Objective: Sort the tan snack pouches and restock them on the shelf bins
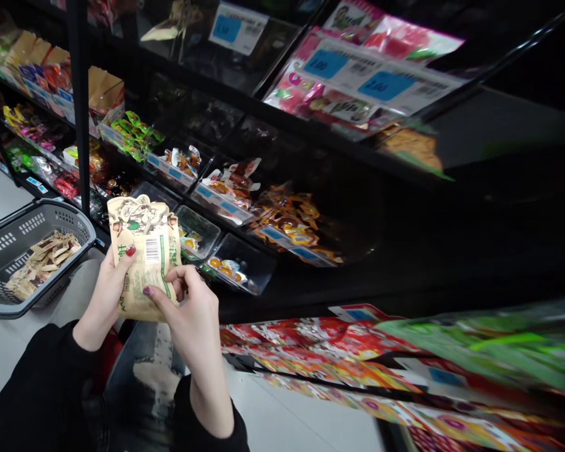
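Observation:
Both my hands hold one beige snack pouch (144, 295) in front of me, its printed side with a barcode and green lettering facing up. My left hand (104, 292) grips its left edge, with the thumb lying on the front. My right hand (191, 307) pinches the lower right edge between thumb and curled fingers. The fingers behind the pouch are hidden. To the left, a grey shopping basket (82, 216) contains several small beige packets (47, 257).
Black shelves with clear bins of wrapped snacks (230, 188) run along the far side. Price tags (239, 28) hang from the upper shelf edge. At the right, racks of red bags (311, 336) and green bags (499, 345) stand close. Pale floor tiles (301, 414) show below.

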Demonstrator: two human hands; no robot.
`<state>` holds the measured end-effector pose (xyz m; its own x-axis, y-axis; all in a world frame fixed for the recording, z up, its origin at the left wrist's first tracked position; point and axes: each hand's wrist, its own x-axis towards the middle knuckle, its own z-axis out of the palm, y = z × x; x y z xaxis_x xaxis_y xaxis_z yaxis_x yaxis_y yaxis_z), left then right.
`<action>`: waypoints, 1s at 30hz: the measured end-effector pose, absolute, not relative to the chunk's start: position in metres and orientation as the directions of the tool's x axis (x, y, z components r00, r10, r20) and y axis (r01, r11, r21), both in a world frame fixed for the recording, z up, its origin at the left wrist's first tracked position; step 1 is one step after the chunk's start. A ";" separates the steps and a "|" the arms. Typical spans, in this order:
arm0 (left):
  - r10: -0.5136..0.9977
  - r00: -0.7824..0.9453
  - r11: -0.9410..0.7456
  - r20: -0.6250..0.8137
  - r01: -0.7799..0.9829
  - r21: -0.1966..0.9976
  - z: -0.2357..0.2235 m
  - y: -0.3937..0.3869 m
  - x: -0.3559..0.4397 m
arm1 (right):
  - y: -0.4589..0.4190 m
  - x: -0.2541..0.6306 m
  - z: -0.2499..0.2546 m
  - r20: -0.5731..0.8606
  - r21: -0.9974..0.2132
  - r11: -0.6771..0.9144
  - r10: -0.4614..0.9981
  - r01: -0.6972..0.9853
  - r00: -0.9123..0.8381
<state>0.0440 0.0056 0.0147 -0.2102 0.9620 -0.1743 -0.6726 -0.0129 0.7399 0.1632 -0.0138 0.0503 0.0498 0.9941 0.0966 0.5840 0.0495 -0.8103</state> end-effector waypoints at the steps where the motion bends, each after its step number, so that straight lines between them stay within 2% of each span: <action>1: 0.962 -0.212 -0.017 -0.171 -0.675 0.738 0.015 0.006 0.044 | -0.014 0.163 0.049 0.082 -0.833 0.027 0.994 0.552 0.076; 7: 0.954 -0.264 -0.081 -0.144 -0.687 0.722 0.009 0.008 0.047 | -0.013 0.161 0.049 -0.001 -0.926 -0.031 0.997 0.375 0.081; 10: 0.939 -0.282 -0.065 -0.196 -0.707 0.704 0.002 0.012 0.045 | -0.013 0.162 0.050 -0.057 -0.988 -0.062 0.998 0.142 0.033; 13: 0.929 -0.310 -0.085 -0.202 -0.711 0.698 -0.003 0.015 0.041 | -0.013 0.169 0.050 -0.092 -0.991 -0.094 0.995 -0.098 -0.026; 15: 0.922 -0.338 -0.121 -0.186 -0.711 0.692 -0.004 0.016 0.037 | -0.014 0.175 0.051 -0.074 -0.972 -0.074 0.997 -0.223 -0.011; 17: 0.907 -0.368 -0.136 -0.206 -0.718 0.683 -0.003 0.017 0.035 | -0.018 0.178 0.054 -0.015 -0.962 0.004 0.998 -0.274 0.067; 19: 0.891 -0.391 -0.141 -0.230 -0.721 0.678 -0.001 0.017 0.033 | -0.027 0.176 0.057 0.100 -0.976 0.143 0.964 -0.163 0.246; 21: 0.887 -0.396 -0.140 -0.237 -0.720 0.680 0.001 0.017 0.033 | -0.039 0.166 0.059 0.328 -0.944 0.279 0.843 0.176 0.426; 22: 0.889 -0.395 -0.140 -0.233 -0.718 0.682 0.003 0.017 0.033 | -0.044 0.158 0.059 0.484 -0.861 0.321 0.756 0.393 0.442; 24: 0.896 -0.391 -0.143 -0.213 -0.706 0.693 0.007 0.015 0.034 | -0.050 0.140 0.055 0.757 -0.549 0.383 0.605 0.743 0.248; 25: 0.899 -0.389 -0.145 -0.201 -0.696 0.703 0.009 0.013 0.036 | -0.050 0.131 0.053 0.826 -0.376 0.399 0.553 0.836 0.107; 27: 0.896 -0.395 -0.131 -0.202 -0.669 0.732 0.017 0.007 0.039 | -0.047 0.116 0.046 0.851 -0.107 0.402 0.511 0.909 -0.125; 28: 0.892 -0.399 -0.116 -0.212 -0.657 0.745 0.021 0.003 0.040 | -0.045 0.112 0.043 0.836 -0.029 0.387 0.515 0.922 -0.190; 30: 0.894 -0.388 -0.093 -0.224 -0.650 0.754 0.029 -0.005 0.043 | -0.042 0.107 0.038 0.802 0.048 0.364 0.541 0.930 -0.253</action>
